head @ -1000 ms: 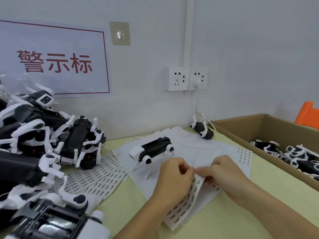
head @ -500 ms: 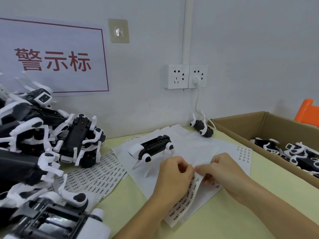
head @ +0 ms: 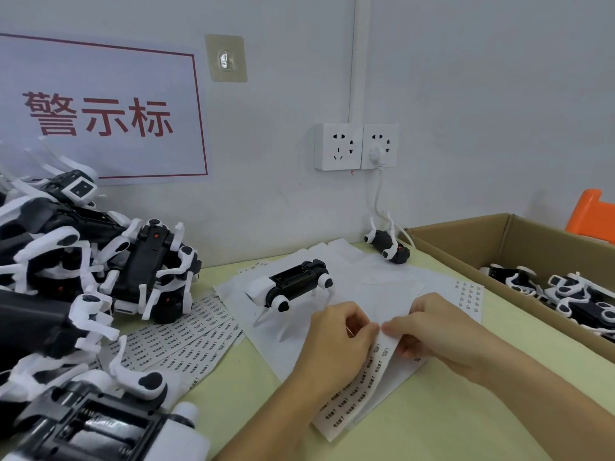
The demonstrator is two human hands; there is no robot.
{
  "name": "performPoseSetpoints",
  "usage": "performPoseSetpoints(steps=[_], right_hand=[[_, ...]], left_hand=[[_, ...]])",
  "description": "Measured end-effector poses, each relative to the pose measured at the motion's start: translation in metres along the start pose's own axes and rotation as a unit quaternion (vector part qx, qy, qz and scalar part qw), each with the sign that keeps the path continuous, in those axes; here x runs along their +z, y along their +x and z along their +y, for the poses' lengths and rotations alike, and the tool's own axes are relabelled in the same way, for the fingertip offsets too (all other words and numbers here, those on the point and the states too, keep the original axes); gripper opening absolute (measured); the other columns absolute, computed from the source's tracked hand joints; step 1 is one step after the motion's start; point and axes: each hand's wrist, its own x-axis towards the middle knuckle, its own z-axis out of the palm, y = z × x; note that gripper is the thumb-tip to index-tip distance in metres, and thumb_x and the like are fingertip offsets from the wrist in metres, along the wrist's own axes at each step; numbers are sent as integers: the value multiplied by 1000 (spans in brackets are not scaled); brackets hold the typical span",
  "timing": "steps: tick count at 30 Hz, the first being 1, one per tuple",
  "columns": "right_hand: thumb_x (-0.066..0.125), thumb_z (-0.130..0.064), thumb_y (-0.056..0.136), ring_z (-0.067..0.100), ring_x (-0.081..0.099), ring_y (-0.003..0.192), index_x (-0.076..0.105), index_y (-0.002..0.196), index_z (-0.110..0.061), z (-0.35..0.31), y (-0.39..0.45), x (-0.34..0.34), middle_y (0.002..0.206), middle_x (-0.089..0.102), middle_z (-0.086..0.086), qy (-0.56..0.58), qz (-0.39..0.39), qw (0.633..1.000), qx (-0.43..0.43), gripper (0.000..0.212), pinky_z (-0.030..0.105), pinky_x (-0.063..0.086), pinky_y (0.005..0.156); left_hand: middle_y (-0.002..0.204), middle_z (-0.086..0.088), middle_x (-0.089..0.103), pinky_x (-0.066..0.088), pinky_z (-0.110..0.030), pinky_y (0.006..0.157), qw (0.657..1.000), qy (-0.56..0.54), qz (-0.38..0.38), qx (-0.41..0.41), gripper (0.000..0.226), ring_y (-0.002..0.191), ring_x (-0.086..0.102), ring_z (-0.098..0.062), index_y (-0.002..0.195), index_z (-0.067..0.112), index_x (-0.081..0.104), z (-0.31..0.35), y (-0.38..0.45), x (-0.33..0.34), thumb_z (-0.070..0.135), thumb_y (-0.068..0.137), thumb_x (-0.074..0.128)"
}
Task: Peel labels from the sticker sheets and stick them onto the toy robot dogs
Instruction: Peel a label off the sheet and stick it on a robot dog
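Observation:
A narrow sticker strip [head: 357,385] printed with small black labels lies over white backing sheets near the table's front. My left hand [head: 336,341] and my right hand [head: 429,331] meet at its upper end, fingertips pinching the strip's top edge. Just beyond my hands a black-and-white toy robot dog [head: 289,282] lies on the white sheets [head: 376,287]. Another toy dog [head: 387,244] lies on its back near the wall. More label sheets [head: 186,337] fan out to the left.
A heap of several toy dogs [head: 83,271] fills the left side. A cardboard box [head: 466,241] at the right holds more dogs [head: 565,294]. A wall socket [head: 356,146] with a white cable hangs behind. An orange object [head: 592,214] sits far right.
Both hands stay pinched at the strip's top end. The strip end has lifted slightly and the view has shifted a little.

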Motion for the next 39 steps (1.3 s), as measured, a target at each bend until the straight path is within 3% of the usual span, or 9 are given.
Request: performPoseSetpoints(steps=[3, 8, 14, 18, 21, 24, 28, 39], right_hand=[[66, -5, 86, 27, 64, 66, 53, 57, -11, 0, -2, -1, 70, 68, 18, 4, -4, 1000, 6, 32, 32, 50, 64], [64, -6, 86, 25, 64, 64, 57, 42, -18, -2, -5, 1, 68, 68, 17, -6, -17, 1000, 2, 46, 29, 50, 62], [65, -10, 87, 23, 64, 61, 58, 71, -3, -2, -3, 2, 68, 67, 17, -24, -9, 1000, 2, 19, 30, 53, 67], [65, -12, 87, 20, 67, 58, 59, 71, -3, -1, -3, 3, 63, 67, 13, -41, 4, 999, -1, 19, 29, 55, 65], [67, -12, 84, 20, 65, 55, 54, 57, -8, 0, -2, 1, 57, 64, 9, -33, 9, 999, 12, 31, 30, 54, 66], [66, -11, 83, 20, 63, 57, 63, 63, -3, 0, -3, -1, 68, 68, 16, -12, -9, 999, 32, 22, 28, 55, 65], [66, -6, 84, 21, 63, 58, 67, 73, 3, 0, -2, -4, 74, 70, 20, 9, -11, 998, 54, 13, 25, 53, 56], [67, -6, 89, 18, 63, 56, 70, 77, 3, 3, 1, -7, 76, 71, 18, 38, -28, 997, 66, 15, 24, 52, 51]], left_hand=[[64, 7, 63, 42, -13, 51, 1000, 18, -4, 10, 19, 53, 54, 0, 77, 16, 65, 0, 0, 2, 23, 94, 63], [68, 6, 64, 45, -17, 54, 999, 51, 6, 11, 19, 57, 54, -1, 77, 17, 63, 0, -2, 6, 25, 94, 60], [71, 3, 64, 46, -26, 56, 995, 91, 22, 19, 24, 61, 55, -9, 79, 16, 61, 0, -4, 10, 34, 95, 60], [74, 2, 62, 49, -35, 60, 993, 112, 20, 32, 23, 67, 58, -16, 81, 14, 60, 3, -6, 9, 32, 96, 57], [76, 2, 62, 52, -40, 62, 991, 126, 6, 38, 24, 68, 59, -18, 82, 13, 59, 6, -7, 8, 31, 97, 56], [79, -3, 61, 52, -46, 66, 984, 172, -8, 42, 32, 71, 59, -25, 82, 10, 58, 12, -8, 9, 38, 98, 51], [82, -5, 61, 52, -47, 68, 976, 216, -8, 35, 33, 73, 59, -27, 84, 8, 58, 16, -9, 11, 36, 98, 48], [76, 1, 65, 55, -42, 68, 989, 147, 11, -3, 22, 70, 62, -19, 82, 13, 66, 11, -8, 13, 25, 96, 54]])
